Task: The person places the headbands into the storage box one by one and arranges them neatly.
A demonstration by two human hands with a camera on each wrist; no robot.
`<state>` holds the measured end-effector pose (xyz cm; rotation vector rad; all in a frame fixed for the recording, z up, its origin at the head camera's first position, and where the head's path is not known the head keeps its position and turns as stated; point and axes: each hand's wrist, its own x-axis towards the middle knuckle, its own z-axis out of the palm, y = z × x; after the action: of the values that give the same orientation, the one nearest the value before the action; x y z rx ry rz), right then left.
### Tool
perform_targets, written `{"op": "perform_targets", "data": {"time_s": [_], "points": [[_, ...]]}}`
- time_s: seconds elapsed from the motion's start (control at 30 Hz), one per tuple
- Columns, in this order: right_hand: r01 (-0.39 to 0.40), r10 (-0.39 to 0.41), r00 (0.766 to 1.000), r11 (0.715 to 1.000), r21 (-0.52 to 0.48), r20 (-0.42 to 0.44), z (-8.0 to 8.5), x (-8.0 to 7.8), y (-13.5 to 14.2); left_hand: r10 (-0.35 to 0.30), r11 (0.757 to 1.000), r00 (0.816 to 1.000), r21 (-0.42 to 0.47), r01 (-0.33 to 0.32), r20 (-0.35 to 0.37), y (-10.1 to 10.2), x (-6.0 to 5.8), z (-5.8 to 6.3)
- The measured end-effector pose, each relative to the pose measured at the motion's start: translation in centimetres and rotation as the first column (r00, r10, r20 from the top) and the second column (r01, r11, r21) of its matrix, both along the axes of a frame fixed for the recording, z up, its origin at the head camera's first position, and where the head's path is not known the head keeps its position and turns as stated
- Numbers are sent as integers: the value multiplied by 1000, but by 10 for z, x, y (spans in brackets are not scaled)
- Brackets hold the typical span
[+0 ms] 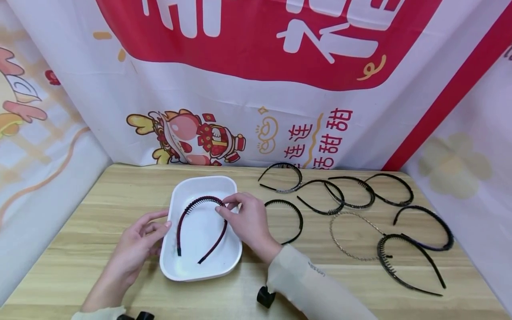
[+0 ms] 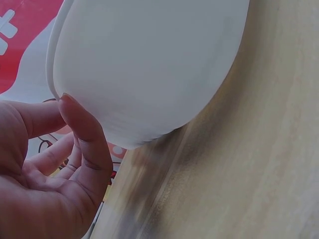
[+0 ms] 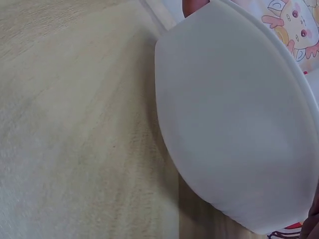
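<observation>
A white plastic basin (image 1: 200, 272) stands on the wooden table. Inside it is a dark red and black toothed headband (image 1: 182, 226), its two ends pointing toward me. At the upper right of its arch, my right hand (image 1: 250, 220) pinches the band between thumb and fingers, over the basin's right rim. My left hand (image 1: 138, 240) is at the left rim, holding it lightly with thumb and bent fingers. In the left wrist view, the left thumb (image 2: 82, 122) meets the basin's outer edge. The right wrist view mostly shows the basin's outside wall (image 3: 234, 119).
Several dark headbands lie on the right side of the table, among them a black one (image 1: 301, 218) near my right hand and a toothed one (image 1: 386, 262) at front right. A thin chain-like headband (image 1: 334, 235) lies between. Printed cloth (image 1: 240, 111) hangs behind.
</observation>
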<state>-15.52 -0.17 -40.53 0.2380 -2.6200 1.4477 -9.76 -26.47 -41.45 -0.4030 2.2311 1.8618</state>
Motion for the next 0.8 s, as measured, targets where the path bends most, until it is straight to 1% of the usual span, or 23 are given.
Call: {"op": "perform_targets", "data": {"time_s": [0.17, 0.33, 0.5, 0.7, 0.8], "points": [[15, -16, 1000, 999, -46, -23, -3, 0, 0, 2, 1000, 1000, -3, -2, 3, 0, -1, 0], [19, -22, 999, 998, -64, -50, -6, 0, -1, -2, 1000, 1000, -8, 2, 0, 1, -1, 0], [16, -21, 998, 996, -87, -57, -8, 0, -1, 4, 1000, 1000, 0, -4, -2, 1, 0, 0], [8, -15, 997, 996, -84, -81, -9, 2, 1, 7, 1000, 1000, 8, -7, -12, 1, 0, -1], [12, -18, 997, 997, -76, -80, -10, 3, 2, 7, 1000, 1000, 6, -7, -13, 1, 0, -1]]}}
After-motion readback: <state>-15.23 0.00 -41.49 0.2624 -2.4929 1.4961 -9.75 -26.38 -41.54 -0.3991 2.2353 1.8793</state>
